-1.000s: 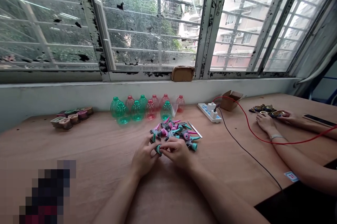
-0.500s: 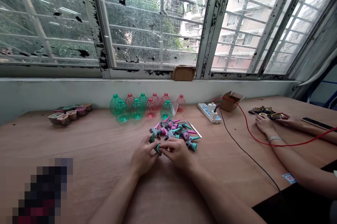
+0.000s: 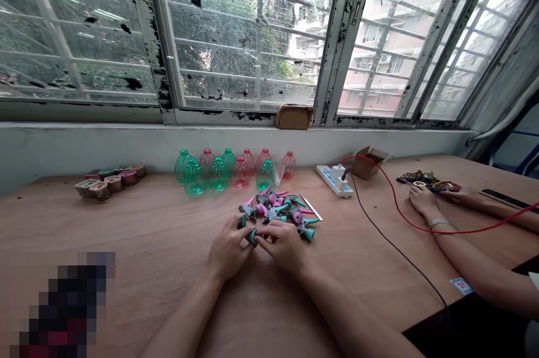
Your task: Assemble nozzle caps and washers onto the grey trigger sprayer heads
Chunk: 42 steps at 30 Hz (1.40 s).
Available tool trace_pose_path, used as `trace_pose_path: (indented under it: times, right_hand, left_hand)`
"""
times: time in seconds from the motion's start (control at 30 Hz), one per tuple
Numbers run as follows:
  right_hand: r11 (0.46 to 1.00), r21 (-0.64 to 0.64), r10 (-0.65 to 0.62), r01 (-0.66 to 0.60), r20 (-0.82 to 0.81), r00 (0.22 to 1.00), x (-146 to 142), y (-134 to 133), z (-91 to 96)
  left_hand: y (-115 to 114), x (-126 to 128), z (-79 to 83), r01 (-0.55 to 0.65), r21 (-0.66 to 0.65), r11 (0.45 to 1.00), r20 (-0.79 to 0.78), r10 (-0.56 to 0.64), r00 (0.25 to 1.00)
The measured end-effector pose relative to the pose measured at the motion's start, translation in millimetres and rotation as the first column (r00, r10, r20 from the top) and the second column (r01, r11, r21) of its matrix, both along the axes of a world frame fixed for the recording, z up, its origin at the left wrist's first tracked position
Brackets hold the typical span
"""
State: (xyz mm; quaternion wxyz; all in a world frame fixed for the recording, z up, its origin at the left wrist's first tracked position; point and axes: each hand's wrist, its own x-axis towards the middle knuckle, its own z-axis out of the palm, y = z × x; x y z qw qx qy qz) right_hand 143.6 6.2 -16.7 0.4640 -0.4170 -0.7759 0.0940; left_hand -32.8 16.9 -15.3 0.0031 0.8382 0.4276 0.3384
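Fingers [image 3: 247,233] of left hand [image 3: 227,248] and right hand [image 3: 284,243] clamped on small teal cap [image 3: 252,236], centre of frame, at lower edge of parts pile [image 3: 280,207], wooden surface [image 3: 147,234] beneath, plastic bottles [image 3: 219,173] above

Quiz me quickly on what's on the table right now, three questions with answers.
1. True or false: the left hand and right hand both pinch one teal part.
2. Where do the plastic bottles stand relative to the pile of sprayer heads? A in front; B behind; C on top.
3. Fill in: the cable nearest the co-worker's hand is ____.
Key: 1 true; 2 B; 3 red.
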Motion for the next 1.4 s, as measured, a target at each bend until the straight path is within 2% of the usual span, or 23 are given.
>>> trace_pose_path:
  times: [0.2, 0.47, 0.6, 0.9, 1.13, 1.4]
  right_hand:
    - [1.000, -0.011, 0.009, -0.009, 0.039, 0.999, 0, -1, 0.6]
    - [0.999, -0.032, 0.021, -0.019, 0.066, 0.998, -3, -3, 2.7]
    - [0.998, -0.065, 0.030, -0.022, 0.134, 0.991, -2, -1, 2.4]
    - [0.989, -0.040, -0.134, 0.143, 0.178, 0.975, 9, 11, 0.8]
    - [0.960, -0.096, -0.250, 0.263, 0.132, 0.959, 13, 14, 2.0]
    - [0.971, -0.034, -0.237, 0.238, 0.044, 0.971, 19, 18, 5.6]
  left_hand:
    - [3, 1, -5.3, 0.026, -0.077, 0.997, -0.017, -0.027, 0.999]
    - [8, -2, -11.8, 0.026, -0.076, 0.997, -0.042, -0.029, 0.999]
    - [8, -3, -12.0, 0.026, -0.082, 0.996, -0.038, -0.029, 0.999]
    - [7, -2, -9.3, 0.055, -0.108, 0.993, 0.029, -0.052, 0.998]
    - [7, -4, -9.6, 0.067, -0.112, 0.991, 0.042, -0.063, 0.997]
    - [4, -3, -6.9, 0.122, -0.213, 0.969, 0.010, -0.123, 0.992]
